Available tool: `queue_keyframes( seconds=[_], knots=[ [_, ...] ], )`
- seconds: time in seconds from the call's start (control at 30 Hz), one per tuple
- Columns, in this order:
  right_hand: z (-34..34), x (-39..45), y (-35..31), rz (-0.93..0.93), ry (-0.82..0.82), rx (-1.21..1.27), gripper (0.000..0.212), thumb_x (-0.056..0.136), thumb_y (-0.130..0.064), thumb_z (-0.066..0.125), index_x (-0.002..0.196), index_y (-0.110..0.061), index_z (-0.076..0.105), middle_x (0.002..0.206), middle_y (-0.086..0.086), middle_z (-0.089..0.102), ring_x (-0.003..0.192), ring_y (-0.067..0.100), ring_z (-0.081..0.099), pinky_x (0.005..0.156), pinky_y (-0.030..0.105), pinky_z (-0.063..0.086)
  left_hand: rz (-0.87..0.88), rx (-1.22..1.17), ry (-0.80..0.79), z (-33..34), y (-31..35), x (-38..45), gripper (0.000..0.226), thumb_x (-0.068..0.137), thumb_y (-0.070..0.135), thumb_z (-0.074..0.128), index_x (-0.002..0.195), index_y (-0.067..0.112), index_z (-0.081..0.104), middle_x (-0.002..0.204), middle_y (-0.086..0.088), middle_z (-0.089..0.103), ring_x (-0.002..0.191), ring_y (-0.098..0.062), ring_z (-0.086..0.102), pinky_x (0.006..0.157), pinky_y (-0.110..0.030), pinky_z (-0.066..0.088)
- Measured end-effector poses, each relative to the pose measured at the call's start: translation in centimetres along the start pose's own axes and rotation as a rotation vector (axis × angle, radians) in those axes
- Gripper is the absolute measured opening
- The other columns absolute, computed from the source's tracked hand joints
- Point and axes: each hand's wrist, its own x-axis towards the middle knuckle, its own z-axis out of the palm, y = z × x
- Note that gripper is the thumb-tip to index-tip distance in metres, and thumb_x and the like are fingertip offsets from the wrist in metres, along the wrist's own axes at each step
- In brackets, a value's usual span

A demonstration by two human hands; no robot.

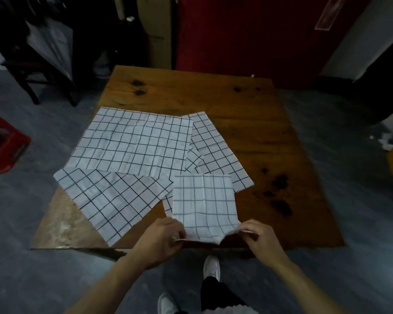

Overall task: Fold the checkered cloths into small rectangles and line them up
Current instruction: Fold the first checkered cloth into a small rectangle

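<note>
Folded cloth point(203, 205): lies at the near edge of the wooden table point(247, 123), right in front of the person, already doubled into a narrow rectangle; its near end lifts off the wood between the two hands, its far end rests flat.
Large cloth point(134, 143): spread open at the middle of the table, beyond and to the left of the folded one, creased but flat.
Left cloth point(109, 200): lies at an angle near the table's left front corner, partly under the large cloth, just beside the left hand.
Right cloth point(216, 152): slanted, tucked under the large cloth's right edge – its near corner is covered by the folded cloth.
Surroundings: a red stool point(2, 146) on the floor to the left, a dark red door point(247, 35) behind the table, white shoes point(211, 267) below the table edge.
Left hand point(161, 241): fingers curled, pinching the near left corner of the folded cloth.
Right hand point(259, 239): fingers curled likewise, pinching the near right corner – both corners held slightly raised.
</note>
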Motion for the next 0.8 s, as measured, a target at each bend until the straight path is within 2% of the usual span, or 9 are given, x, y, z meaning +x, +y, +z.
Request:
queue_keyframes(
  seconds=[0.07,0.23,0.33,0.4,0.5,0.53,0.6,0.7,0.8],
  knots=[
    [0.4,-0.7,0.9,0.006,-0.004,-0.024,0.033,0.082,-0.001,0.071,0.100,-0.028,0.072,0.102,-0.016,0.066,0.099,0.000,0.062,0.088,0.026,0.053,-0.005,-0.041,-0.007,0.5,-0.1,-0.2,0.017,0.078,0.028,0.075,0.088,0.033,0.062,0.088,0.018,0.061,0.084,0.004,0.052,0.075,-0.010,0.039],
    [1.4,0.1,3.1,0.070,-0.170,-0.150,0.045,0.080,-0.032,0.076,0.121,-0.037,0.057,0.131,-0.020,0.048,0.124,0.001,0.043,0.111,0.033,0.036,-0.089,-0.155,0.060,0.2,-0.1,-0.3,0.021,0.081,0.024,0.078,0.087,0.036,0.062,0.086,0.023,0.061,0.083,0.003,0.059,0.070,-0.012,0.046],
    [1.9,1.7,3.4,0.076,-0.230,-0.232,0.050,0.084,-0.036,0.071,0.132,-0.033,0.054,0.135,-0.024,0.036,0.130,-0.003,0.026,0.117,0.030,0.020,-0.124,-0.178,0.116,-0.3,0.2,-0.1,0.025,0.079,0.010,0.077,0.085,0.030,0.064,0.083,0.022,0.062,0.077,0.001,0.059,0.065,-0.011,0.044],
    [2.3,2.5,3.6,0.069,-0.241,-0.282,0.049,0.087,-0.031,0.068,0.134,-0.030,0.054,0.136,-0.024,0.036,0.128,-0.004,0.025,0.117,0.027,0.016,-0.135,-0.170,0.133,-0.5,0.2,0.0,0.028,0.078,0.005,0.075,0.085,0.029,0.064,0.084,0.021,0.062,0.078,-0.001,0.059,0.065,-0.011,0.043],
    [2.9,3.2,3.9,0.043,-0.173,-0.292,0.035,0.093,-0.018,0.060,0.127,-0.025,0.061,0.136,-0.012,0.052,0.128,0.005,0.040,0.116,0.037,0.028,-0.111,-0.189,0.142,-0.5,0.0,0.0,0.026,0.080,0.003,0.073,0.087,0.026,0.063,0.085,0.019,0.061,0.079,-0.002,0.059,0.066,-0.011,0.042],
    [3.0,3.2,3.9,0.046,-0.161,-0.305,0.032,0.095,-0.015,0.055,0.125,-0.024,0.063,0.134,-0.010,0.055,0.127,0.007,0.043,0.114,0.036,0.030,-0.108,-0.198,0.143,-0.5,-0.1,0.0,0.024,0.082,0.005,0.072,0.088,0.026,0.063,0.085,0.018,0.061,0.079,-0.003,0.059,0.066,-0.013,0.043],
    [3.1,3.3,4.1,0.053,-0.155,-0.345,0.031,0.096,-0.014,0.052,0.123,-0.024,0.064,0.129,-0.012,0.055,0.124,0.006,0.045,0.110,0.030,0.030,-0.116,-0.223,0.145,-0.7,-0.4,0.2,0.019,0.087,0.011,0.070,0.090,0.028,0.062,0.086,0.016,0.062,0.080,-0.007,0.061,0.067,-0.019,0.047],
    [3.3,3.6,4.5,0.023,-0.116,-0.339,0.023,0.089,-0.018,0.064,0.109,-0.029,0.068,0.114,-0.017,0.059,0.113,0.005,0.049,0.101,0.032,0.038,-0.131,-0.303,0.139,-1.2,-0.7,0.8,0.010,0.091,0.018,0.064,0.092,0.027,0.062,0.088,0.010,0.065,0.084,-0.015,0.064,0.070,-0.030,0.053],
    [3.2,3.9,4.1,0.083,-0.031,-0.256,0.015,0.093,-0.023,0.060,0.099,-0.033,0.068,0.097,-0.028,0.054,0.101,0.003,0.050,0.092,0.030,0.039,-0.219,-0.377,0.179,-1.4,-0.9,2.1,0.011,0.090,0.016,0.063,0.088,0.026,0.060,0.083,0.005,0.067,0.080,-0.017,0.066,0.068,-0.033,0.055]
  ],
)
